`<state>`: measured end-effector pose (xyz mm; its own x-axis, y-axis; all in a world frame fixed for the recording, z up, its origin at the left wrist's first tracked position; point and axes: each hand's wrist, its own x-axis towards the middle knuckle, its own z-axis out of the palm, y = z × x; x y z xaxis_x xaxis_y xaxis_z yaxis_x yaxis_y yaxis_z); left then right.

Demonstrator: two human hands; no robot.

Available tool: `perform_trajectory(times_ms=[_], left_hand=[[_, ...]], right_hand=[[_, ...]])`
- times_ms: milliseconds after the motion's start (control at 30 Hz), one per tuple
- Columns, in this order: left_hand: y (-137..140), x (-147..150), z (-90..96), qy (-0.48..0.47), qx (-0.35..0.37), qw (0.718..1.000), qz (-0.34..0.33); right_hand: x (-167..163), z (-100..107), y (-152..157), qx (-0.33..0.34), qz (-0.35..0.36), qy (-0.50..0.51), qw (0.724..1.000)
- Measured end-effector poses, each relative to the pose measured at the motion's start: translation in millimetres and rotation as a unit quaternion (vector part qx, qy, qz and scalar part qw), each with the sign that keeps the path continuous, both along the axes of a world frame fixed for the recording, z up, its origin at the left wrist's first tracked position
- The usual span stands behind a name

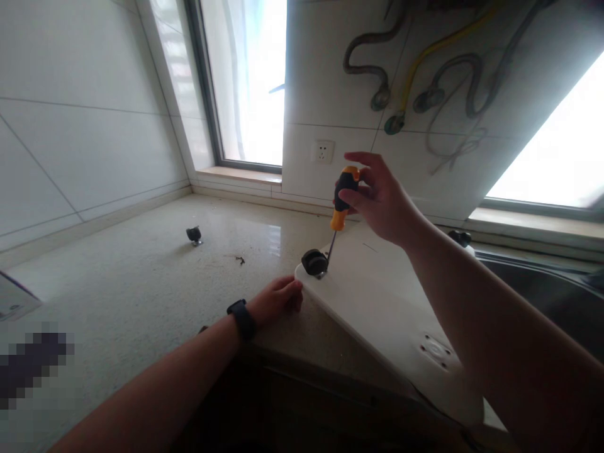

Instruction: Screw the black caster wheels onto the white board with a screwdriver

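Note:
My right hand is closed around the orange-and-black handle of a screwdriver. Its shaft points down, the tip meeting the base of a black caster wheel. That caster sits on the near-left corner of a white board, which lies on the counter. With fingers curled, my left hand grips the board's edge just below the caster; part of the fingers is hidden. Toward the board's right end is a recessed mount with several small holes.
Another caster and small dark screws lie on the speckled counter to the left. A metal sink is at the right, a dark knobbed part behind the board. The counter's front edge runs below my left hand.

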<state>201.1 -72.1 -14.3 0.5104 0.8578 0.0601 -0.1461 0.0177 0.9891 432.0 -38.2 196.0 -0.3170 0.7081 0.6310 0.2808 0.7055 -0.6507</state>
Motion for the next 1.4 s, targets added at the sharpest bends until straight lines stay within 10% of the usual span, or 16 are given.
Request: perform_trajectory(times_ms=[200, 400, 500, 700, 967, 1233, 1400], left_hand=[[-7, 0, 5.7, 0.053, 0.028, 0.998, -0.029], [-7, 1, 6.7, 0.075, 0.039, 0.996, -0.017], [-10, 2, 8.2, 0.087, 0.048, 0.995, -0.003], [-11, 3, 7.0, 0.103, 0.057, 0.993, 0.013], [-11, 4, 6.0, 0.107, 0.06, 0.992, 0.021], [-9, 3, 2.7, 0.112, 0.062, 0.992, 0.014], [-10, 5, 4.7, 0.11, 0.063, 0.992, 0.019]], right_hand=[[0, 10, -3, 0.124, -0.153, -0.1, 0.975], [13, 22, 3, -0.043, 0.025, -0.066, 0.997], [16, 29, -3, -0.031, -0.03, -0.116, 0.992], [13, 51, -21, 0.101, -0.228, -0.364, 0.897], [20, 84, -10, 0.001, -0.051, -0.408, 0.911], [2, 89, -13, 0.101, -0.22, -0.522, 0.818], [9, 96, -11, -0.047, -0.071, -0.465, 0.881]])
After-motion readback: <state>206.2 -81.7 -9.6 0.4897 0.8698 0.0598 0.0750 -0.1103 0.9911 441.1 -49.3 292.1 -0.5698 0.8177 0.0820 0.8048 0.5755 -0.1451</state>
